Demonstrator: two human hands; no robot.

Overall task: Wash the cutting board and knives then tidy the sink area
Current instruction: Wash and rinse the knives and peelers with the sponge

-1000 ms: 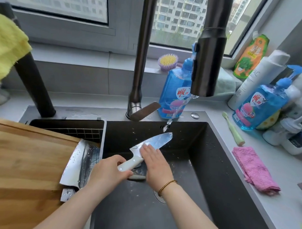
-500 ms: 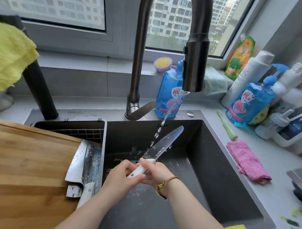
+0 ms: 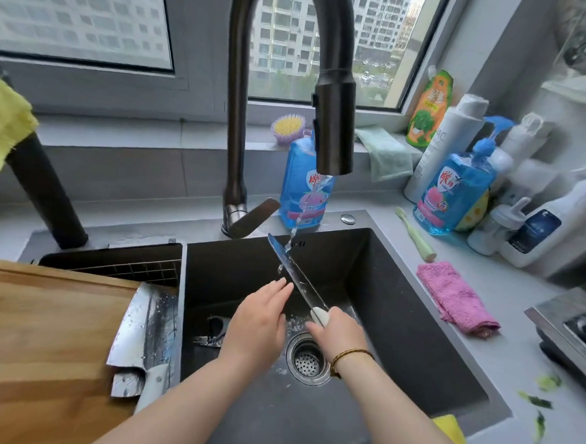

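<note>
Right hand [image 3: 339,334] is clenched round the white handle of the knife [image 3: 293,271], the blade slanted up and away from it into the faucet [image 3: 333,130] stream. Left hand [image 3: 258,323] is held flat and released, fingertips laid against the blade. Left of it, a cleaver [image 3: 145,329] is seen on the cutting board [image 3: 48,329].

Bright daylight reaches me from the far window [image 3: 374,42]; edges bow, the far right blurs, the cleaver [image 3: 142,323] glints.
</note>
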